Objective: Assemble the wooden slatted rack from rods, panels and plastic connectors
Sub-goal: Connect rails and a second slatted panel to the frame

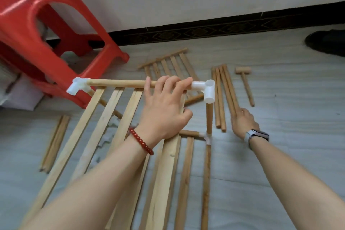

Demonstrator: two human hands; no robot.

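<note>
My left hand [165, 106] grips the top rod [119, 83] of a raised slatted panel [93, 123], close to the white plastic corner connector [207, 89]. A second white connector [75, 86] caps the rod's left end. An upright rod [209, 117] runs from the right connector down to a lower white connector [208, 136] on the bottom slatted panel [184, 183]. My right hand [242, 122] reaches down onto a bundle of loose rods [223, 95] on the floor, fingers curled at one rod's end.
A red plastic stool [46, 33] stands at the back left. Another slatted panel [171, 65] lies near the wall, a wooden mallet [245, 82] to its right. Two loose rods [55, 142] lie at the left. A dark shoe [326, 42] sits at far right.
</note>
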